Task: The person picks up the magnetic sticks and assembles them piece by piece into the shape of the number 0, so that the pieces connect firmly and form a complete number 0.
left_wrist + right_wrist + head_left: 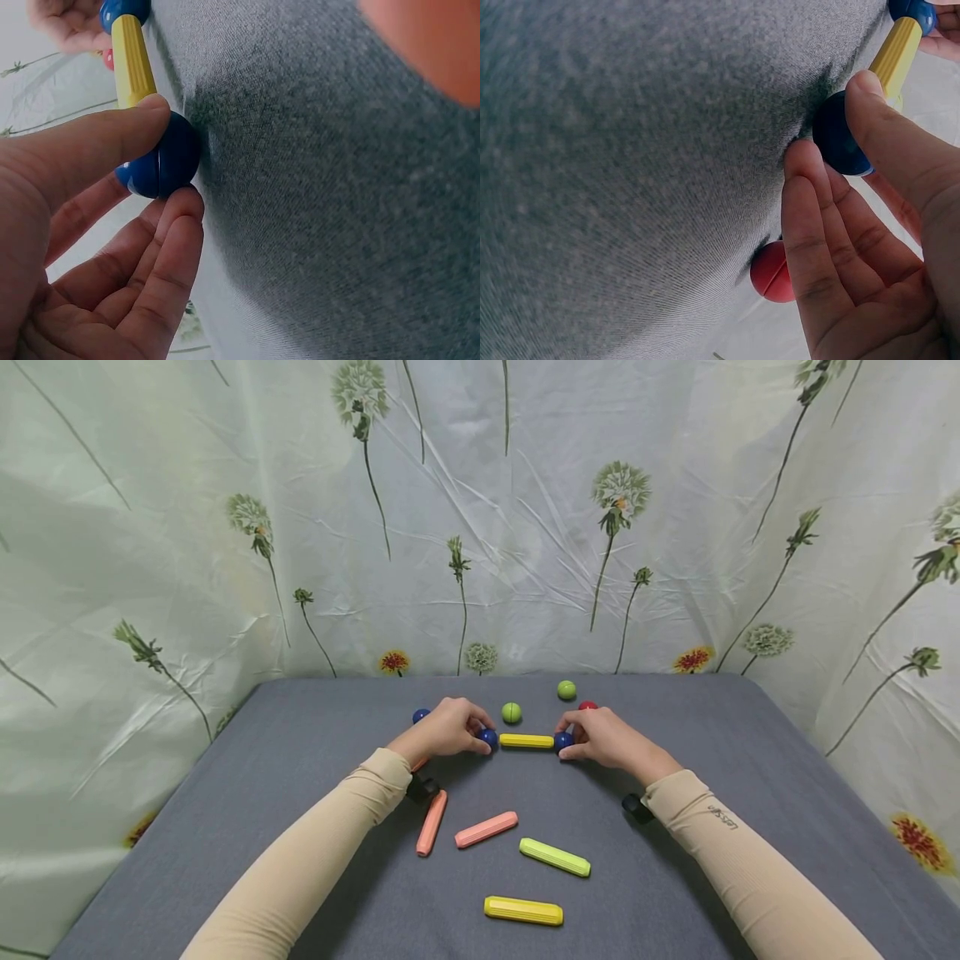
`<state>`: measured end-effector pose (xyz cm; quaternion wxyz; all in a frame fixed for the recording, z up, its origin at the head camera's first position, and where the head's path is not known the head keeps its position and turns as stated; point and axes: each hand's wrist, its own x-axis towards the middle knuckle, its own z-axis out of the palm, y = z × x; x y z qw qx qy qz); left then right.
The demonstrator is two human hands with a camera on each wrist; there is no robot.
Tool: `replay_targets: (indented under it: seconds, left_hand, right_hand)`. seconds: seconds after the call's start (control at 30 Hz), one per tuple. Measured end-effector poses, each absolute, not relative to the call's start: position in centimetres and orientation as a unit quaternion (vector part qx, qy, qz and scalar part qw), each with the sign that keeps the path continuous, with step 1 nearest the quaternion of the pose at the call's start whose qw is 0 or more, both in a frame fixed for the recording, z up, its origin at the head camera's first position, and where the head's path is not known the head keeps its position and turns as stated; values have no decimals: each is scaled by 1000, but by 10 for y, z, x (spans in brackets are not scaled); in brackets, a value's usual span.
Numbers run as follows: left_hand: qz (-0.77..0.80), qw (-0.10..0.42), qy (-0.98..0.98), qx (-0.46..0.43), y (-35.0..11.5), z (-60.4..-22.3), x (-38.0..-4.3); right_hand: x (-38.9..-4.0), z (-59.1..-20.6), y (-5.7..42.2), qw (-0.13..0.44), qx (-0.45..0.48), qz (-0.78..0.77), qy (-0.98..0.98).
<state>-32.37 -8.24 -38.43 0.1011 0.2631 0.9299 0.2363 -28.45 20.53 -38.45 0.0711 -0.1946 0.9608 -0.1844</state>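
Far yellow rod [527,741], axis left-to-right

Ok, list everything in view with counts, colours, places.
Yellow rods: 2, yellow, one far, one nearest
Blue balls: 3, blue, two flanking the far rod, one left
Green balls: 2, green, far side
Red ball: 1, red, right of green balls
Lime rod: 1, lime, beyond the nearest yellow rod
Coral rods: 3, coral, left of that, one mostly hidden
Table: 1, grey, under these
Backdrop: 1, pale floral, behind
Wrist devices: 2, black, at the wrists
Left hand: 1, beige-sleeved, pinching blue ball
Right hand: 1, beige-sleeved, likewise
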Motion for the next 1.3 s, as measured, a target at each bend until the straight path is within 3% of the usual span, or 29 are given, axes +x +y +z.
replay_targets:
  seconds: [1.3]
  left_hand:
    - [233, 97, 924, 288, -73, -384, -322]
  right_hand:
    - [-288, -381, 215, 90, -204, -195, 955]
